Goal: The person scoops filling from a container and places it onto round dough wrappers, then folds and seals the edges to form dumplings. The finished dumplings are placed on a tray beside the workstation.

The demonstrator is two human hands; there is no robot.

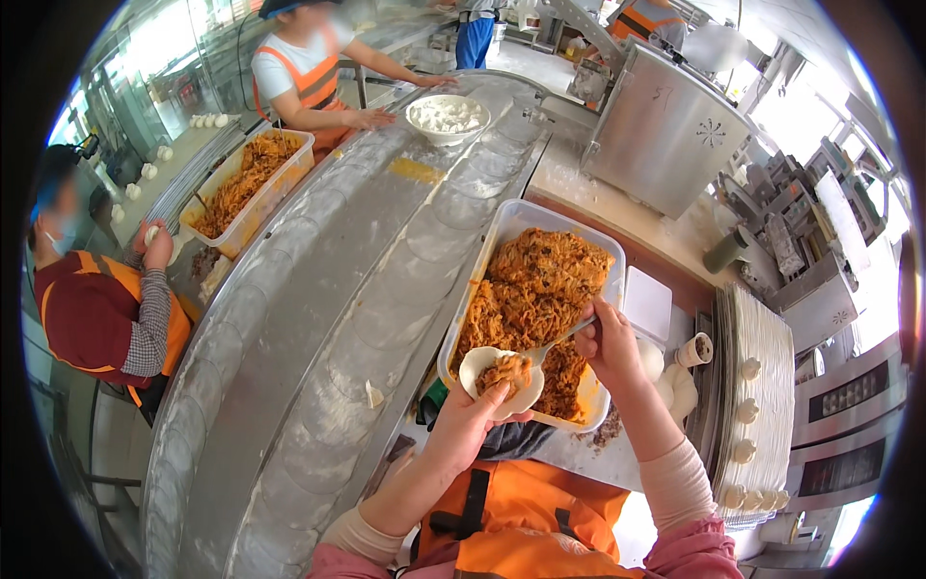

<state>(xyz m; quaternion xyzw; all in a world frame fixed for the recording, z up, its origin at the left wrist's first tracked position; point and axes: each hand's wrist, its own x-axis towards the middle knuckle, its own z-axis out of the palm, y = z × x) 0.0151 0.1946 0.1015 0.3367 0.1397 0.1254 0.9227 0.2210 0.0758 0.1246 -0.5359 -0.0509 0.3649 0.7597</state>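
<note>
Both occupied: left hand [471, 423] cups wrapper [524, 397] (partly hiding tub [569, 224]), right hand [612, 345] grips spoon [561, 336]; white box [646, 304] beside tub.

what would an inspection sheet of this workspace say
Surface: long grey metal worktop, streaked with white powder
Job's things: white round dough wrapper bearing orange-brown shredded filling; silver metal spoon; translucent rectangular plastic tub of similar filling
Clutter: small cream dough scrap on the worktop; dark crumbs beside the tub
Grip: left hand cradles the wrapper; right hand holds the spoon by its handle
Cables: nothing seen near the hands
Surroundings: two co-workers in orange workwear across the worktop; stacked pale rectangular trays and a boxy silver metal machine to the right
</note>
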